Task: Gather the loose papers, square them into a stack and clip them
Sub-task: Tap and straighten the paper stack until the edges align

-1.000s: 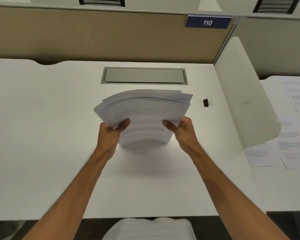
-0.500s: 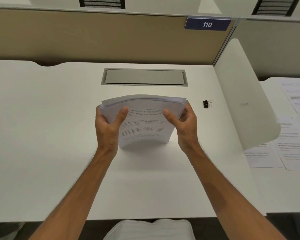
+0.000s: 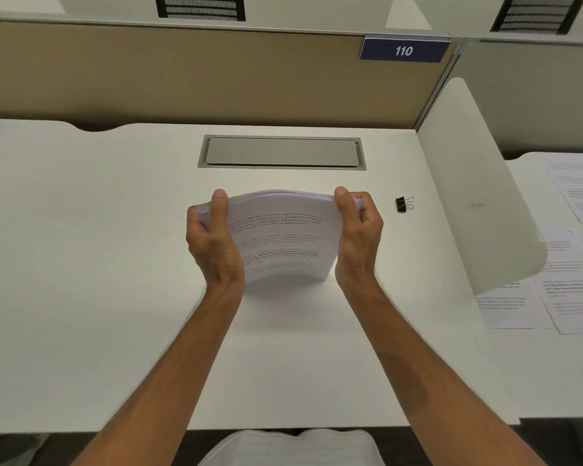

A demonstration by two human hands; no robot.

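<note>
paper stack [image 3: 280, 240] held upright at desk [image 3: 81, 297] centre, bottom edge on desktop | L hand [image 3: 212, 240] & R hand [image 3: 359, 237] fingers clamped on side edges | light, floppy, sheets slip-prone; best gripped at edges | binder clip [image 3: 404, 204] lies toward right edge

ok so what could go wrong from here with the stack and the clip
1. The paper stack stands on its lower edge, bowed, pinched only at its sides by the left hand and right hand; loosening either could let sheets fan out.
2. The binder clip lies apart to the right, so reaching for it probably leaves one hand holding the stack.
3. Other printed sheets lie on the neighbouring desk, possibly ungathered.
</note>
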